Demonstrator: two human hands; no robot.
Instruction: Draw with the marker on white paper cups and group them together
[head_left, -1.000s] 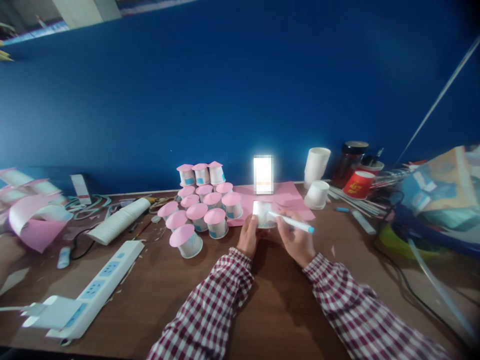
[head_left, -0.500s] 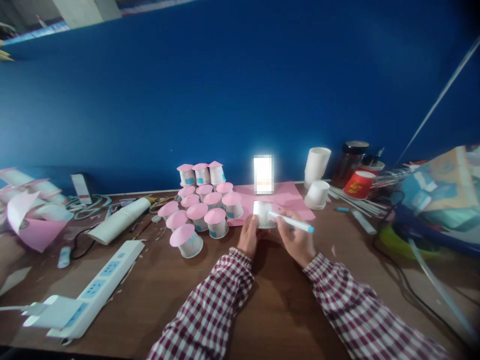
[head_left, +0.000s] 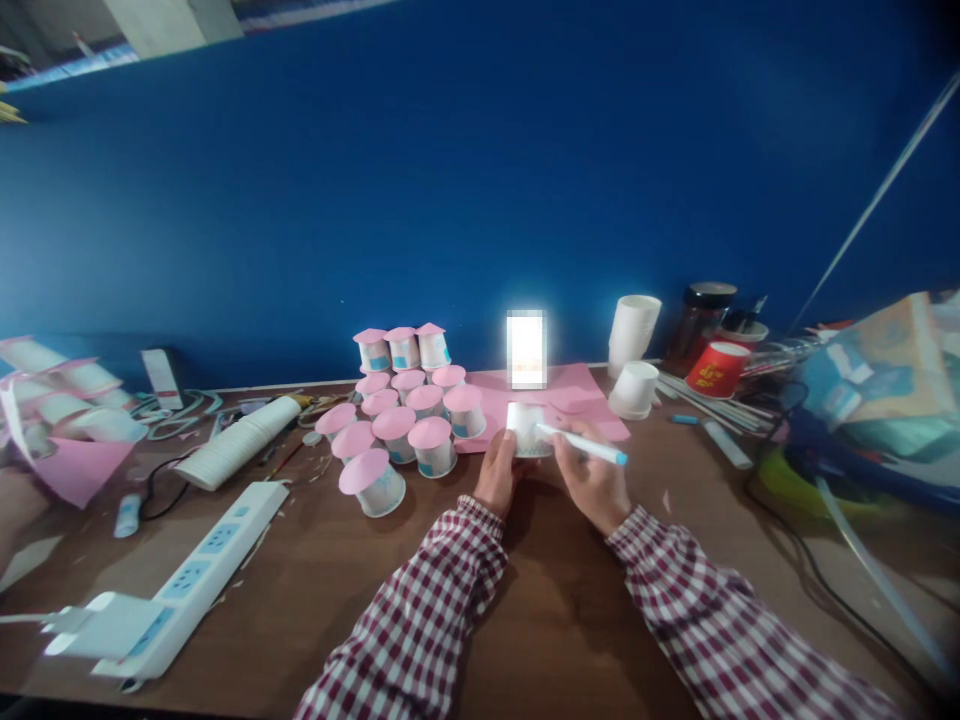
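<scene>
My left hand (head_left: pixel 496 472) is closed round the side of a small upturned white paper cup (head_left: pixel 527 428) standing on the brown table (head_left: pixel 322 590). My right hand (head_left: pixel 594 482) grips a white marker with a blue end (head_left: pixel 583 444), its tip laid against the cup's wall. Both sleeves are red and white check. The cup stands at the near edge of a pink paper sheet (head_left: pixel 570 393). Just left of my hands stands a cluster of several upturned cups with pink paper tops (head_left: pixel 409 412), some stacked at the back.
A lit phone (head_left: pixel 526 349) leans on the blue wall. White cup stacks (head_left: pixel 634 330), a red cup (head_left: pixel 717 368) and a dark jar (head_left: pixel 700 322) stand right. A white power strip (head_left: pixel 176 590) lies front left, beside a lying cup stack (head_left: pixel 236 442). Pink paper (head_left: pixel 79 465) sits far left.
My hands, the cup and the marker have hardly moved. At the far left the curled pink paper has been flattened and shifted towards the edge.
</scene>
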